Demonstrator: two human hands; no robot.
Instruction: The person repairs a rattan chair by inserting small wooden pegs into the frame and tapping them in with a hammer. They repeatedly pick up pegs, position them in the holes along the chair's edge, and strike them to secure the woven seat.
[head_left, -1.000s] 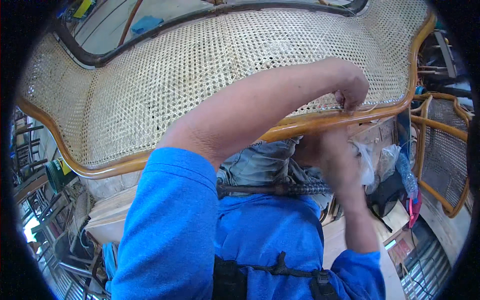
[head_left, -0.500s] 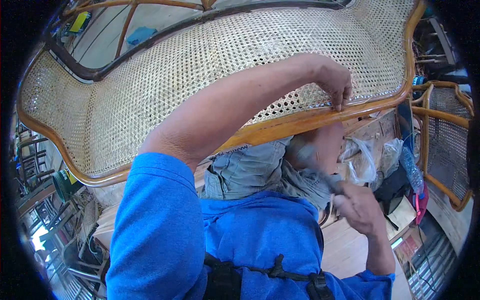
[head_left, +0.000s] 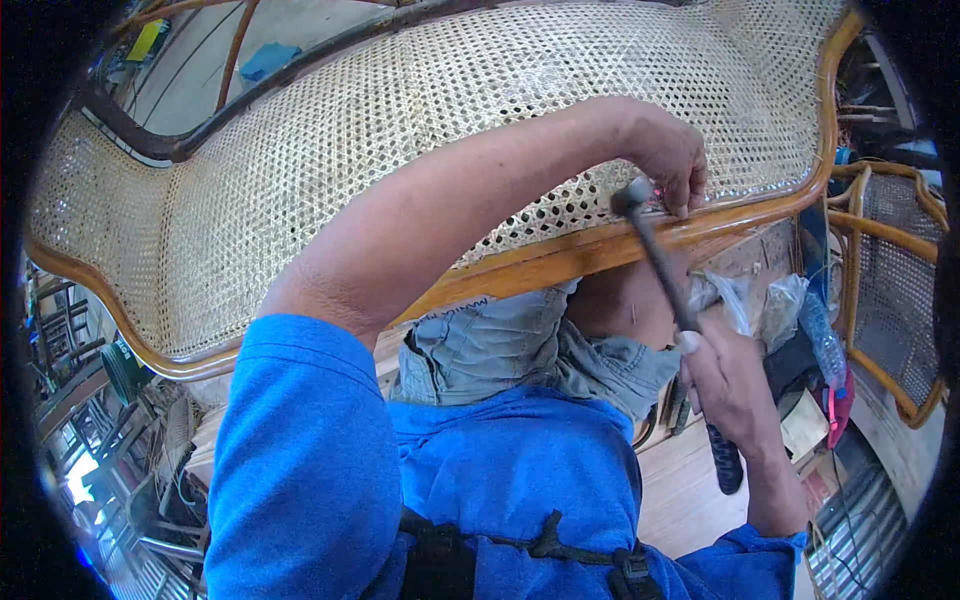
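Note:
Woven cane webbing (head_left: 450, 90) fills a large curved wooden frame (head_left: 560, 255) that lies across my lap. My left hand (head_left: 668, 155) reaches over the webbing to the frame's near rail, right of the middle. Its fingertips are pinched together at the line where cane meets wood; what they pinch is hidden or too small to name. In my right hand (head_left: 730, 385) is a hammer (head_left: 660, 255) with a black grip, held by the handle. The hammer's head is raised beside my left fingertips, over the webbing's edge.
At the right stands a smaller cane-panelled wooden frame (head_left: 895, 285). Clear plastic bags (head_left: 785, 310) and a plastic bottle (head_left: 825, 335) lie near it. A dark green can (head_left: 125, 370) and stacked chair parts are at the left. Beyond the webbing rests a blue cloth (head_left: 270, 62).
My right hand has swung the hammer up from low over my lap, bringing its head near my left fingertips. My left hand stays at the rail. The view has shifted slightly.

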